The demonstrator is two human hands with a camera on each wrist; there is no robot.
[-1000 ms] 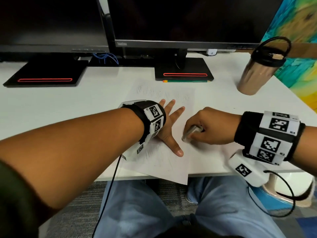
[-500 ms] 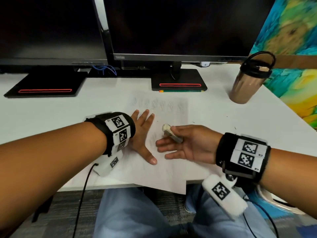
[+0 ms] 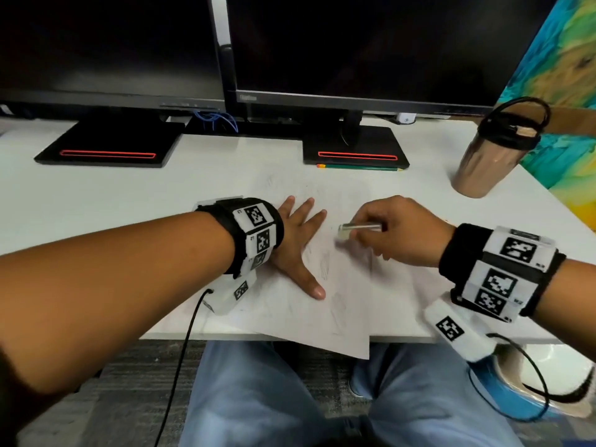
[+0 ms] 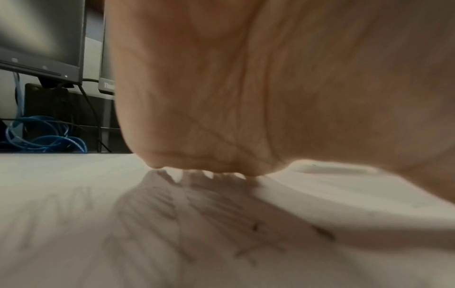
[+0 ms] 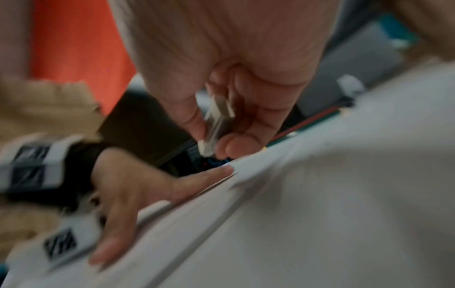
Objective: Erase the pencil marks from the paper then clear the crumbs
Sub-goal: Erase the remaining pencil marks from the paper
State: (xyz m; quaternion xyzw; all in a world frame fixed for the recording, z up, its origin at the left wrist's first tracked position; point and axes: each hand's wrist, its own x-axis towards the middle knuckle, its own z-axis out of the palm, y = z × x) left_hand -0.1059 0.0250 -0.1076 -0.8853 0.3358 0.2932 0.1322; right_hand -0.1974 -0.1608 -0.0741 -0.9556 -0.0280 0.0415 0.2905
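The left hand (image 3: 295, 245) is laid flat, fingers spread straight, on the white sheet of paper (image 3: 342, 304) with faint grey pencil marks, pinning it to the white surface (image 3: 96, 195). The right hand (image 3: 406, 232) is held just above the sheet, its grip pinched on a slim white stick eraser (image 3: 354, 228), whose tip is pointed toward the left hand. One sheet and one eraser are counted; two dark monitors (image 3: 354, 46) and one brown tumbler (image 3: 487, 162) are seen behind.
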